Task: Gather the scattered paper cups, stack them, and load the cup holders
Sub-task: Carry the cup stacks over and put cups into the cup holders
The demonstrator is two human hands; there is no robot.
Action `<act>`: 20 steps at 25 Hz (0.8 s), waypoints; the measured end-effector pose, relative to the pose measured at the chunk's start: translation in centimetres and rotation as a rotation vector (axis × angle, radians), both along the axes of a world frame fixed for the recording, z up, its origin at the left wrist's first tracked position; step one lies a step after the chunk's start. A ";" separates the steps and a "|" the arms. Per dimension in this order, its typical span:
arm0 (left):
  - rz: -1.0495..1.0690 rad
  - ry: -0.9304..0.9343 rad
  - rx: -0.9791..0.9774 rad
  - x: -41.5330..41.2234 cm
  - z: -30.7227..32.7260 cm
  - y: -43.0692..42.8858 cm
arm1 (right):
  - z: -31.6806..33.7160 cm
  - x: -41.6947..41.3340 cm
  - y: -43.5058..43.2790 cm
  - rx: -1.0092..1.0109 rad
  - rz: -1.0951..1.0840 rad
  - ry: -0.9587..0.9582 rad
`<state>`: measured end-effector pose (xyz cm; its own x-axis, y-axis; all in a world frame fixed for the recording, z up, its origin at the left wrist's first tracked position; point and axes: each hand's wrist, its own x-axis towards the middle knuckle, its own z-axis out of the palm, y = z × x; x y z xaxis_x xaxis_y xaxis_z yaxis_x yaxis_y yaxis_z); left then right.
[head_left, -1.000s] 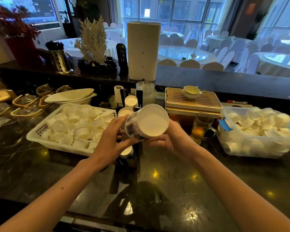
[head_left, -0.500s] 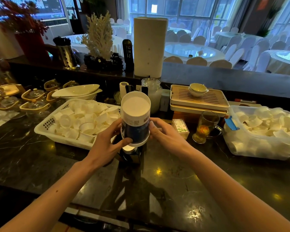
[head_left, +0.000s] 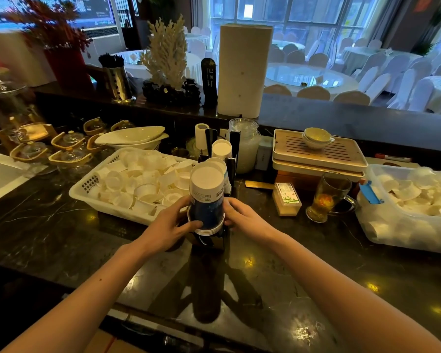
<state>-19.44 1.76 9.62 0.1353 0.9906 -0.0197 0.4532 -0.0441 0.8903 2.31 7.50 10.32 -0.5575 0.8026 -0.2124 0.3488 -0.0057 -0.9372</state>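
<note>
Paper stack: blue-and-white stack of cups [head_left: 207, 200], upside down with the white base facing up, standing upright at the centre of the worktop [head_left: 61, 225].
Stack's lower end: rims bunching together just above the dark cup holder [head_left: 209, 242], sitting at its mouth; how far inside, impossible to tell.
Left hand [head_left: 167, 226]: wrapping the left side of the stack near the bottom, thumb pressing across the front.
Right hand [head_left: 242, 220]: closing on the right side of the stack at the same height, fingers curling behind.
Other holders: white cup base [head_left: 221, 149] showing in a second dark holder just behind the held stack.
White basket [head_left: 87, 184]: lying to the left of the hands, holding many loose white cups.
Clear tub [head_left: 382, 225]: sitting at the right edge, also filled with loose white cups.
Glass mug [head_left: 327, 197]: standing between the hands and the tub, holding amber liquid.
Small box [head_left: 287, 200]: resting just left of the mug.
Wooden tray [head_left: 318, 154]: sitting behind the mug, carrying small bowls.
</note>
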 end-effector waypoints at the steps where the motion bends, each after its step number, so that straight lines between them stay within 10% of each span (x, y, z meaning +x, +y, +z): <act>1: -0.024 0.028 -0.025 -0.2 -0.2 0.4 | -0.4 -0.1 0.3 -0.016 0.007 -0.005; 12: -0.193 0.063 -0.272 -1.0 -1.4 1.8 | -3.6 0.1 1.1 -0.143 0.006 -0.056; 20: -0.084 -0.004 -0.113 -1.2 -2.7 1.7 | -1.5 -1.2 0.0 0.210 0.050 -0.175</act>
